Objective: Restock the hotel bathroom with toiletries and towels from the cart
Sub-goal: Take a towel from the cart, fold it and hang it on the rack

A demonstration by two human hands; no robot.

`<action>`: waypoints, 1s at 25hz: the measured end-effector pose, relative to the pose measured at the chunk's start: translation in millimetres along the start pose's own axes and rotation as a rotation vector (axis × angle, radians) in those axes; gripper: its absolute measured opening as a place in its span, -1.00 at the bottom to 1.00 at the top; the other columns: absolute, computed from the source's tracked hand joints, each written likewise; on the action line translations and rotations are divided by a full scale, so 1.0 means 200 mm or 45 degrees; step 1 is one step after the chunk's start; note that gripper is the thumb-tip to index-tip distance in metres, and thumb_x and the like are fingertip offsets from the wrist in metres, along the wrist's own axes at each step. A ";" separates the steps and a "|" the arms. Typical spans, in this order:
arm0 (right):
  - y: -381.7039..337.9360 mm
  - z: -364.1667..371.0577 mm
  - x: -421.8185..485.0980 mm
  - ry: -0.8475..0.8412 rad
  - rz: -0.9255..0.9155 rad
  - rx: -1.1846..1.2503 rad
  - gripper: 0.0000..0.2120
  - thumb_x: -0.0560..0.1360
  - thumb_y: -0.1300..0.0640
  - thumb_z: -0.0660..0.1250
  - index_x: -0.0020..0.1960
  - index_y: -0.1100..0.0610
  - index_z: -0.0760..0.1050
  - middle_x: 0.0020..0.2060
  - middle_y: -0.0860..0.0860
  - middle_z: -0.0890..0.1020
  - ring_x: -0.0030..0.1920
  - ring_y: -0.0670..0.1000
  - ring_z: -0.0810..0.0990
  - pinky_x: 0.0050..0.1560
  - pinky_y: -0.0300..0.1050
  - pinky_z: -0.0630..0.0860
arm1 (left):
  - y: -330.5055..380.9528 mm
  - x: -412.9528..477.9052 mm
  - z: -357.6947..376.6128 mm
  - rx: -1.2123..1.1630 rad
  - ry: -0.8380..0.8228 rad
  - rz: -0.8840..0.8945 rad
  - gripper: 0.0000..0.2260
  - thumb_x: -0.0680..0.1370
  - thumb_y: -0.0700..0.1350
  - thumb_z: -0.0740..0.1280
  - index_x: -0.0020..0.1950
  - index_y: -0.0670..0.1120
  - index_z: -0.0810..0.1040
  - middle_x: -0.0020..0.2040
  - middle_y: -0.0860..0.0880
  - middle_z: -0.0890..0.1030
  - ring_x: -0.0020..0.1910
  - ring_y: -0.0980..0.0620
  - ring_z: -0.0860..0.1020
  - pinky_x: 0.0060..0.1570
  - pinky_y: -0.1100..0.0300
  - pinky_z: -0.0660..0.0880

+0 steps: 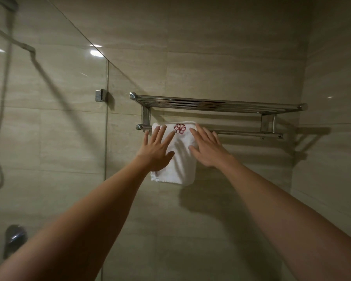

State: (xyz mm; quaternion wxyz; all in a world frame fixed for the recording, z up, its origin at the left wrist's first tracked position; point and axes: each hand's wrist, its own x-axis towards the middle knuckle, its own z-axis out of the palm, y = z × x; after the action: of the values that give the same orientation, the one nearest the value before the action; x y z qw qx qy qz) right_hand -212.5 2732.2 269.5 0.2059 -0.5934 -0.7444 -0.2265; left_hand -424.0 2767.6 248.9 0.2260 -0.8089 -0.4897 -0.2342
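A small white towel (pixel 182 159) with a red embroidered logo hangs folded over the lower bar of a chrome wall rack (pixel 221 104). It sits at the bar's left end. My left hand (pixel 157 151) lies flat on the towel's left half, fingers spread. My right hand (pixel 208 148) lies flat over its right edge, fingers spread and reaching onto the wall. Neither hand grips the cloth. The rack's upper shelf holds nothing.
A glass shower screen (pixel 69 118) stands at the left, fixed to the tiled wall by a metal clamp (pixel 99 95). Behind it are a shower hose (pixel 0 98) and a tap (pixel 14 236). A side wall closes the corner at the right.
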 end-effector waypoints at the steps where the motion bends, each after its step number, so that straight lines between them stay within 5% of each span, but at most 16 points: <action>1: 0.00 -0.02 -0.04 -0.021 -0.010 -0.010 -0.37 0.69 -0.15 -0.03 0.64 0.02 -0.19 0.62 0.03 -0.20 0.61 0.07 -0.21 0.57 0.16 -0.24 | 0.03 -0.03 -0.01 0.011 -0.005 -0.004 -0.37 0.67 0.21 -0.01 0.62 0.07 -0.25 0.62 -0.10 -0.30 0.57 -0.11 -0.34 0.53 -0.19 -0.29; 25: -0.33 -0.48 -1.23 -0.181 0.027 -0.101 -0.35 0.67 -0.18 -0.01 0.64 0.04 -0.14 0.63 0.07 -0.12 0.61 0.08 -0.18 0.57 0.21 -0.24 | 0.57 -1.11 -0.44 -0.022 -0.061 0.125 -0.39 0.66 0.22 0.03 0.64 0.04 -0.07 0.65 -0.07 -0.11 0.61 -0.07 -0.21 0.55 -0.16 -0.22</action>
State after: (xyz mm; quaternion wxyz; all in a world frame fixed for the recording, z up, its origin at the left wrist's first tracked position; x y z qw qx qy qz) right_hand -221.1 2469.4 198.7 0.1311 -0.6237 -0.7411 -0.2110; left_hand -427.1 2515.1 169.6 0.2184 -0.8392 -0.4526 -0.2078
